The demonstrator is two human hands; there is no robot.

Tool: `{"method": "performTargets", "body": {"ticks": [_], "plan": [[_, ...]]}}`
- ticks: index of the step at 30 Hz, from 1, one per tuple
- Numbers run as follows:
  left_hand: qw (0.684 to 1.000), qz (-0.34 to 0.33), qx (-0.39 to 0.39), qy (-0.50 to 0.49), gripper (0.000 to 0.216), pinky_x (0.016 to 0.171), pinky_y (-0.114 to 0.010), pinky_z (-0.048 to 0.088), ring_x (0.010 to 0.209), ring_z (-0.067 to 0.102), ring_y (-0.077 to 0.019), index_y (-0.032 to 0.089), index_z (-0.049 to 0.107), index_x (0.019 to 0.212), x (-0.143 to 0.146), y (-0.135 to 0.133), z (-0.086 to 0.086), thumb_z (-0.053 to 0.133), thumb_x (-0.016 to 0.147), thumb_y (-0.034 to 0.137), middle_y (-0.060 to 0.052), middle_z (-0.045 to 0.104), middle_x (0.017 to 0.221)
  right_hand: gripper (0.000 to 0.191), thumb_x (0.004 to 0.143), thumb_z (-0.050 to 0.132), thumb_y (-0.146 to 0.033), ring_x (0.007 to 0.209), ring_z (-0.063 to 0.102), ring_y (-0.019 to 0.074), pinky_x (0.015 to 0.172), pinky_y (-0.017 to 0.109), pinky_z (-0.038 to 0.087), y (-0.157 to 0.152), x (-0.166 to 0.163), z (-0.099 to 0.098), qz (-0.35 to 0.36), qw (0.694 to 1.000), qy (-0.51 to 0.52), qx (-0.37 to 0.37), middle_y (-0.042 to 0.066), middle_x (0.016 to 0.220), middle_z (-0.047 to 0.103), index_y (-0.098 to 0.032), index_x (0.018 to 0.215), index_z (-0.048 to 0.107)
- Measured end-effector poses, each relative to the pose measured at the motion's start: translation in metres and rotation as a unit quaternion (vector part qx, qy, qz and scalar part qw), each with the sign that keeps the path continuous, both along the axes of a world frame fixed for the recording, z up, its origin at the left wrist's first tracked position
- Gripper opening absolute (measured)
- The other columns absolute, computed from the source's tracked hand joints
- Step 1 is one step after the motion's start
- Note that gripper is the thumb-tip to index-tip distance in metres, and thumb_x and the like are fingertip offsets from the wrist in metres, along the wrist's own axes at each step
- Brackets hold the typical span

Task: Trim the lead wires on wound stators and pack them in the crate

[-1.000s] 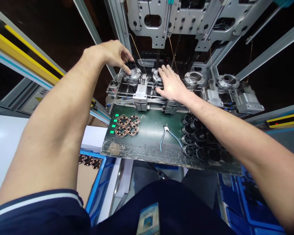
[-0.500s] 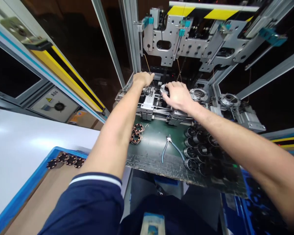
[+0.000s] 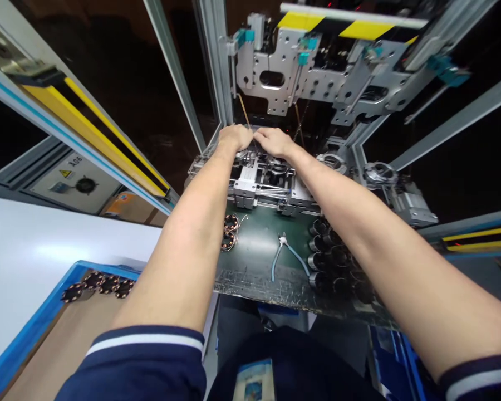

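Note:
My left hand (image 3: 235, 137) is closed at the leftmost station of the winding machine. A thin copper wire (image 3: 244, 111) slants down to its fingertips. My right hand (image 3: 273, 141) meets it there, thumb and fingers pinched together; what they hold is too small to see. Under my left hand a round metal fixture (image 3: 242, 156) is partly covered. A second ring fixture (image 3: 278, 165) sits below my right hand. Another copper wire (image 3: 299, 125) hangs behind the right hand.
On the green bench (image 3: 259, 262) lie blue-handled cutting pliers (image 3: 283, 240), wound stators (image 3: 228, 240) and several dark metal cylinders (image 3: 317, 260). A blue tray (image 3: 73, 273) with more stators (image 3: 108, 284) stands left. Above hangs a metal plate (image 3: 286, 72); two more ring fixtures (image 3: 333, 162) are at right.
My right hand has left the second ring fixture and moved left to meet my left hand at the wire. My left hand stays at the leftmost station. The view has shifted slightly.

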State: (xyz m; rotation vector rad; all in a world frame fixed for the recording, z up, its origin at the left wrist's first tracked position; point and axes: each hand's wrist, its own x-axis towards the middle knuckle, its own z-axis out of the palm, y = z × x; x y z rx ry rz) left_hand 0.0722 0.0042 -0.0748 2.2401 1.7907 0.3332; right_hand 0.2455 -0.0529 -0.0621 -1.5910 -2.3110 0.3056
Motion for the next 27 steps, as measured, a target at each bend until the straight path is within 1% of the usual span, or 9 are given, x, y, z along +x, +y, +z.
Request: {"method": "performTargets", "body": {"ticks": [4,7,10,12,13,15,17,21,27], "plan": [[0.998,0.024,0.046,-0.022,0.054,0.128,-0.056,0.05,0.147,0.069,-0.0358,0.019,0.072,0.154,-0.003,-0.022,0.022,0.05,0.111,0.041,-0.018,0.076,0.156,0.052,0.115,0.043,-0.046,0.143,0.069,0.0251,0.129,0.043,0.049,-0.077,0.029,0.047,0.028,0.996,0.051,0.067,0.004,0.158,0.076,-0.026,0.153,0.072],[0.965,0.082,0.193,-0.159,0.05,0.13,-0.049,0.048,0.142,0.068,-0.0279,0.025,0.061,0.161,-0.004,-0.057,0.029,0.051,0.113,0.034,-0.012,0.072,0.155,0.043,0.114,0.05,-0.05,0.14,0.071,0.0316,0.129,0.054,0.051,-0.184,0.083,0.061,0.049,0.986,0.099,0.124,0.007,0.147,0.081,-0.03,0.139,0.079],[0.893,0.122,0.329,-0.282,0.038,0.125,-0.049,0.052,0.137,0.066,-0.0293,0.024,0.064,0.149,0.009,-0.127,0.015,0.049,0.116,0.033,-0.012,0.066,0.149,0.026,0.109,0.064,-0.05,0.143,0.069,0.0389,0.126,0.066,0.053,-0.3,0.14,0.033,-0.004,0.989,0.074,0.125,0.011,0.147,0.079,-0.035,0.119,0.084],[0.896,0.021,0.333,-0.295,0.031,0.117,-0.048,0.057,0.127,0.069,-0.0281,0.025,0.068,0.138,0.029,-0.188,-0.003,0.048,0.116,0.032,-0.01,0.07,0.133,0.017,0.099,0.079,-0.048,0.151,0.063,0.0451,0.126,0.074,0.053,-0.357,0.164,-0.004,-0.053,0.994,0.043,0.086,0.013,0.158,0.073,-0.036,0.11,0.085],[0.907,-0.068,0.305,-0.281,0.028,0.112,-0.046,0.06,0.12,0.071,-0.0269,0.027,0.071,0.132,0.041,-0.219,-0.013,0.049,0.115,0.031,-0.008,0.072,0.125,0.014,0.095,0.083,-0.045,0.155,0.06,0.0469,0.126,0.076,0.052,-0.377,0.17,-0.024,-0.071,0.994,0.035,0.069,0.013,0.163,0.07,-0.037,0.106,0.084],[0.92,-0.284,0.188,-0.195,0.029,0.107,-0.044,0.062,0.116,0.074,-0.0261,0.031,0.072,0.137,0.068,-0.271,-0.032,0.058,0.111,0.03,-0.007,0.073,0.13,0.012,0.092,0.085,-0.04,0.162,0.054,0.0496,0.128,0.08,0.049,-0.398,0.173,-0.058,-0.093,0.994,0.034,0.055,0.013,0.169,0.066,-0.036,0.103,0.084],[0.907,-0.4,0.081,-0.101,0.042,0.109,-0.044,0.063,0.124,0.075,-0.0281,0.032,0.069,0.148,0.094,-0.304,-0.049,0.068,0.106,0.029,-0.009,0.067,0.152,0.008,0.094,0.083,-0.036,0.164,0.053,0.0498,0.131,0.082,0.045,-0.403,0.168,-0.078,-0.105,0.992,0.046,0.06,0.013,0.171,0.064,-0.034,0.102,0.083],[0.912,-0.407,0.024,-0.042,0.05,0.114,-0.043,0.062,0.132,0.075,-0.0304,0.028,0.063,0.156,0.132,-0.318,-0.066,0.067,0.107,0.026,-0.013,0.059,0.164,0.004,0.098,0.08,-0.036,0.166,0.053,0.0455,0.139,0.08,0.036,-0.405,0.159,-0.078,-0.107,0.986,0.09,0.086,0.009,0.171,0.065,-0.034,0.096,0.082],[0.921,-0.379,0.013,-0.091,0.019,0.105,-0.042,0.064,0.112,0.078,-0.027,0.027,0.076,0.118,0.15,-0.314,-0.055,0.074,0.105,0.041,-0.009,0.071,0.145,0.013,0.1,0.08,-0.053,0.132,0.076,0.043,0.115,0.075,0.063,-0.448,0.168,-0.046,-0.156,0.957,0.204,0.132,0.009,0.143,0.081,-0.04,0.103,0.079]]}}
